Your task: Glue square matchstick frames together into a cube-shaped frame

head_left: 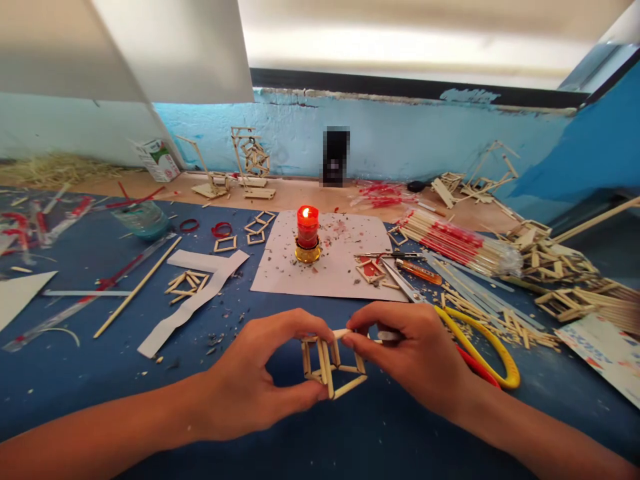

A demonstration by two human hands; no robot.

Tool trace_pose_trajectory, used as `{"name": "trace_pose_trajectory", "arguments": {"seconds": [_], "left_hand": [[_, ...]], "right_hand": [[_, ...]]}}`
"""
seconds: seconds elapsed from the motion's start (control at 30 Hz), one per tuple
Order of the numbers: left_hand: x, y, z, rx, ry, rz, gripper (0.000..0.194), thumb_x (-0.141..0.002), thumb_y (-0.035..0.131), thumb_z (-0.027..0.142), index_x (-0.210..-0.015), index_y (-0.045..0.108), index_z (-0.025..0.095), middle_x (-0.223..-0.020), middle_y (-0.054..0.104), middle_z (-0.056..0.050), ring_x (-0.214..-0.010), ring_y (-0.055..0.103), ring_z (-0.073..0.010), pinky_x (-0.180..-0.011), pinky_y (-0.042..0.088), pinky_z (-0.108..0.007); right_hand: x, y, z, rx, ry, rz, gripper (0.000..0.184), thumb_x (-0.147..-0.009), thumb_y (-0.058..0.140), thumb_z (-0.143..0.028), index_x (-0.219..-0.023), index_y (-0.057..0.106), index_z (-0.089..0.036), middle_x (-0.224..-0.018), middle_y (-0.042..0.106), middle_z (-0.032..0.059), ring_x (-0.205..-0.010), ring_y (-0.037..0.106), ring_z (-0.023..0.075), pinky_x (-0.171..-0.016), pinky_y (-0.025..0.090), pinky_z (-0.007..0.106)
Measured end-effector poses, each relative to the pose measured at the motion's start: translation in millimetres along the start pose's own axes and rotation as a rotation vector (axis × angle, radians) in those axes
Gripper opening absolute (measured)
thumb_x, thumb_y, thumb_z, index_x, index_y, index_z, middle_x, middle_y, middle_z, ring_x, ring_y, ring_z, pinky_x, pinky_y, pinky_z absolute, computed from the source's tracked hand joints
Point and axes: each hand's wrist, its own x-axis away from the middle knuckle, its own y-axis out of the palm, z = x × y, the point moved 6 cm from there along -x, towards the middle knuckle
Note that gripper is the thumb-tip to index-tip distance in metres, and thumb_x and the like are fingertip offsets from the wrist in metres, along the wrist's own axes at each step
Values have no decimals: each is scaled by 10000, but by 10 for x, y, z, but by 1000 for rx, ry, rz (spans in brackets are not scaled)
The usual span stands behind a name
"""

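Observation:
A small frame of glued wooden sticks [331,368] hangs just above the blue table top [90,267]. My left hand [260,377] grips it from the left, thumb under its lower edge and fingers over the top. My right hand [407,353] pinches a short stick at the frame's upper right corner and also holds a thin white stick-like thing between its fingers. A lit red candle [307,233] stands on a grey sheet of paper [340,267] straight beyond my hands.
Scissors with yellow and red handles [480,347] lie right of my right hand. Bundled sticks [455,243] and piles of stick frames [560,273] crowd the right side. Paper strips [195,293], a ruler [90,293], rubber bands [221,230] and a glass jar [143,219] lie left.

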Motion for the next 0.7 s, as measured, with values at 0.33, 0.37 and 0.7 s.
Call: {"name": "trace_pose_trajectory", "arguments": {"seconds": [0.33, 0.37, 0.7], "left_hand": [[15, -120, -174, 66, -252, 200, 455, -818, 819, 433, -1193, 614, 279, -1173, 737, -38, -1117, 686, -273, -1034, 542, -406], [6, -121, -157, 72, -252, 189, 431, -825, 813, 427, -1177, 621, 269, -1152, 743, -40, -1101, 689, -269, -1031, 538, -406], [-32, -31, -74, 275, -117, -37, 359, -912, 747, 352, -1211, 595, 223, -1118, 760, -46, -1011, 714, -208, -893, 556, -334]], "right_hand": [[-479, -699, 346, 504, 79, 163, 314, -961, 628, -490, -876, 736, -208, -695, 706, 19, -639, 613, 175, -570, 390, 289], [-574, -769, 438, 550, 85, 145, 303, -955, 633, -465, -862, 734, -195, -702, 708, 29, -644, 613, 180, -573, 382, 295], [-1239, -1246, 1048, 854, 91, -47, 279, -1022, 541, -314, -1133, 738, -149, -1086, 751, 136, -984, 696, 269, -840, 515, 387]]}}
